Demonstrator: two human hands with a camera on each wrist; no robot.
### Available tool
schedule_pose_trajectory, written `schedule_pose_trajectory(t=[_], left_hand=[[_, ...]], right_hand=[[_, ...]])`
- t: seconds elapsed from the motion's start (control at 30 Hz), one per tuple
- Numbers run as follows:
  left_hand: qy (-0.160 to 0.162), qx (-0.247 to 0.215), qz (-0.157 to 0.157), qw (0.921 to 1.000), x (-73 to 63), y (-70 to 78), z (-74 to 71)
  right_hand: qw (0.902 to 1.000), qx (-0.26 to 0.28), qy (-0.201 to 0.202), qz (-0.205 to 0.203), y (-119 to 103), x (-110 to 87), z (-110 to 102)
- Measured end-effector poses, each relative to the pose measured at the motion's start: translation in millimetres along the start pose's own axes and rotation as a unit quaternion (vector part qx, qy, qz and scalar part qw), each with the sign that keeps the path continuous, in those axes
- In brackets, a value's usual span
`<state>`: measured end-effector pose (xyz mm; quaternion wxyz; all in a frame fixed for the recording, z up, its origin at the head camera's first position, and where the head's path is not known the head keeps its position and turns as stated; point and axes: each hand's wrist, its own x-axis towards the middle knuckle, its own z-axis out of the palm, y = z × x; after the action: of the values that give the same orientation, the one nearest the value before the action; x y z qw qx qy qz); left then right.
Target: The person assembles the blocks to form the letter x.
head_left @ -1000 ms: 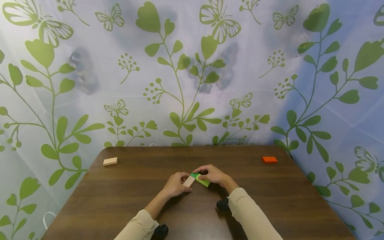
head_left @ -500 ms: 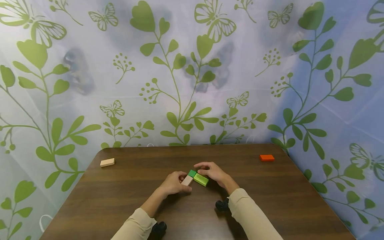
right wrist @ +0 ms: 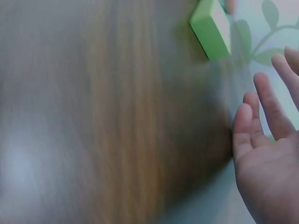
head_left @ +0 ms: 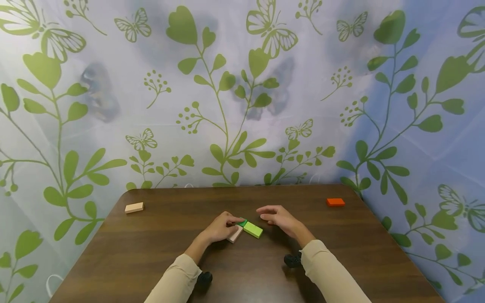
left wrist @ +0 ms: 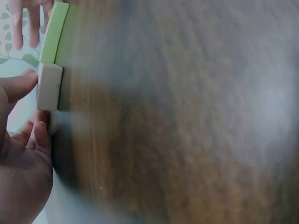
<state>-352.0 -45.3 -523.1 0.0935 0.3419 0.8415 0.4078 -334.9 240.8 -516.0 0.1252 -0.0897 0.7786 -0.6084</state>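
Observation:
Three small blocks meet mid-table: a pale wooden block (head_left: 234, 235), a dark green block (head_left: 243, 222) and a lime green block (head_left: 252, 229). My left hand (head_left: 220, 227) is at the pale block, its thumb and fingers bent about it. One fingertip reaches over the dark green block and hides part of it. In the left wrist view, a digit touches the side of the pale block (left wrist: 49, 87), and other fingers curl by its end. My right hand (head_left: 281, 219) hovers right of the lime block, touching nothing; its fingers (right wrist: 268, 100) are loosely extended in the right wrist view.
Another pale wooden block (head_left: 134, 208) lies at the table's far left. An orange-red block (head_left: 335, 202) lies at the far right. The brown table (head_left: 182, 269) ends at a patterned curtain (head_left: 159, 109) behind it.
The right hand has let go of the lime green block and drawn back to the right. My left hand's fingers have shifted across the pale block, one tip now over the dark green block.

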Motion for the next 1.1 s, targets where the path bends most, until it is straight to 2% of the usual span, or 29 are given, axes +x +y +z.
schedule_pose_trajectory(t=[0.3,0.53,0.63,0.87,1.1], left_hand=[[-0.004,-0.027,-0.017,0.9995,-3.7,-0.8,-1.2],[0.006,-0.02,-0.007,0.9998,-8.6,0.0,-2.8],[0.005,-0.024,-0.009,0.9997,-7.9,-0.8,-1.7],[0.008,-0.016,-0.002,0.9998,-6.3,-2.7,1.3],[0.005,-0.02,0.001,0.9998,-4.5,-2.6,0.9]], right_hand=[[0.999,-0.027,0.036,0.002,-13.8,-13.4,-35.8],[0.9987,-0.033,0.04,0.0,-19.8,-20.5,-63.5],[0.998,-0.035,0.053,0.001,-22.9,-24.3,-74.3],[0.9961,-0.071,0.053,-0.011,-24.7,-27.5,-97.8],[0.9937,-0.089,0.068,0.001,-26.2,-33.1,-116.2]])
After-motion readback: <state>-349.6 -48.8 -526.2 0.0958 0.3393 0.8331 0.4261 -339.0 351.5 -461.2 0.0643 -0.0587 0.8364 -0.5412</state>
